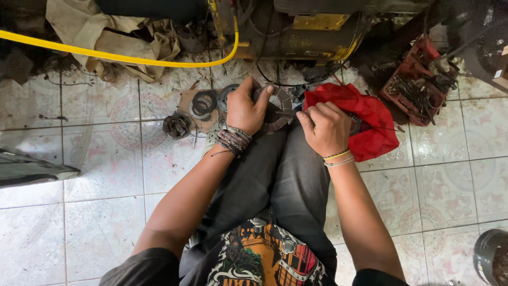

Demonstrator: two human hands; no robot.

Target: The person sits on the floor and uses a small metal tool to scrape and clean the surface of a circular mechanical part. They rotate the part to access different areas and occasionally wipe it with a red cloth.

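Note:
My left hand (246,108) grips a round grey disc with a ribbed, segmented face (281,108), held upright over my knees. My right hand (324,127) is closed on a thin dark tool whose tip touches the disc's middle. Both wrists wear bracelets. I sit on a tiled floor with my legs in dark trousers stretched forward. Part of the disc is hidden behind my left fingers.
A red cloth (373,119) lies right of my right hand. Several dark rings (203,103) rest on cardboard to the left, with a small round part (177,125) beside them. A yellow hose (116,55), a yellow machine (307,32) and a red tool tray (415,87) stand farther off.

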